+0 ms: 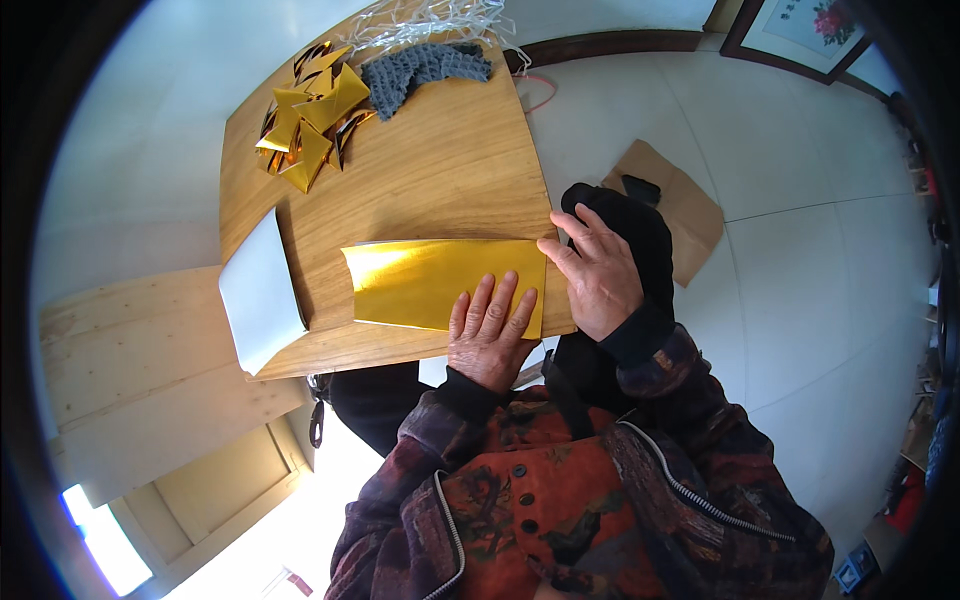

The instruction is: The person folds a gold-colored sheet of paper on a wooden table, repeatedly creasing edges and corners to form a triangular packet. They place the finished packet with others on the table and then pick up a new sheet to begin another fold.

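A shiny gold sheet of foil paper, seemingly folded over lengthwise, lies flat along the near edge of the wooden table. My left hand rests on its lower right part with the fingers stretched out flat. At the sheet's right end, by the table's corner, is my right hand. Its fingers are apart, with the tips close to the sheet's upper right corner; whether they touch it I cannot tell. To the left, a white-backed sheet lies at the table's left edge, its border curling up.
Folded gold foil pieces are heaped at the table's far left. Beside them are a crumpled grey cloth and a tangle of clear strips. On the tiled floor at right, brown paper lies under a dark object. The wooden table has a near right corner by my knee.
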### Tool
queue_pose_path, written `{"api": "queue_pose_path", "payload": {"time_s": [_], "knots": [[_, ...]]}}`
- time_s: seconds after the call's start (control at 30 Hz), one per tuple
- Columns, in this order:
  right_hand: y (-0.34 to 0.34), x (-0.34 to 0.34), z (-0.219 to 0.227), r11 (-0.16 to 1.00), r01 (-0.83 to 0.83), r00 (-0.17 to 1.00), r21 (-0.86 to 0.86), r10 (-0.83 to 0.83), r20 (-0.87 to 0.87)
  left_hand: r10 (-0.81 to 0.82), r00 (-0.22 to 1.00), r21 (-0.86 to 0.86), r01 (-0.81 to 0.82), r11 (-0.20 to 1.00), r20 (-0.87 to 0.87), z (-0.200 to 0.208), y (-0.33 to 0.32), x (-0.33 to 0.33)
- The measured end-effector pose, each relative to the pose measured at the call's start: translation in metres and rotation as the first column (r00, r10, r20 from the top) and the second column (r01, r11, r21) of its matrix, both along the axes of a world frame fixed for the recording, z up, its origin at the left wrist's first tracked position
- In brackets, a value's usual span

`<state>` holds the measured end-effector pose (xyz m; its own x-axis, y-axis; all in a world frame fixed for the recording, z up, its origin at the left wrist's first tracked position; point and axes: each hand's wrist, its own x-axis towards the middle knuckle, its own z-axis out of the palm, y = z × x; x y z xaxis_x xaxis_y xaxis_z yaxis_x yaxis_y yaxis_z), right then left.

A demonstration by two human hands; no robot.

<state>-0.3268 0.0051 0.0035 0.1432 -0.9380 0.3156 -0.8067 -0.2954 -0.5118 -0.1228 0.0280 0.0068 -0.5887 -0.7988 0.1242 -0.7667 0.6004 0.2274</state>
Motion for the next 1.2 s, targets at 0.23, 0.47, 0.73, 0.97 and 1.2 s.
{"api": "queue_pose_path", "payload": {"time_s": [0.23,0.47,0.73,0.97,1.2], "knots": [[0.006,0.001,0.002,0.999,-0.035,0.999,0.002,0.035,0.011,-0.038,0.999,-0.084,0.036,0.996,-0.034,-0.004,0.002,0.013],[0.008,0.001,-0.001,0.998,-0.047,0.999,-0.043,0.046,-0.017,-0.097,0.995,-0.183,0.096,0.978,0.006,0.014,-0.004,0.039],[0.007,0.002,0.000,0.993,-0.021,0.987,-0.118,0.039,0.154,-0.156,0.234,0.048,0.683,0.729,-0.960,0.155,-0.004,0.061],[0.007,0.012,-0.003,0.987,-0.003,0.991,-0.163,0.025,0.134,0.045,-0.314,-0.216,0.744,0.633,-0.948,0.242,0.048,0.087],[0.007,0.019,-0.005,0.978,0.003,0.984,-0.209,0.035,0.177,0.041,-0.031,0.010,0.677,0.736,-0.999,0.300,0.084,0.102]]}}
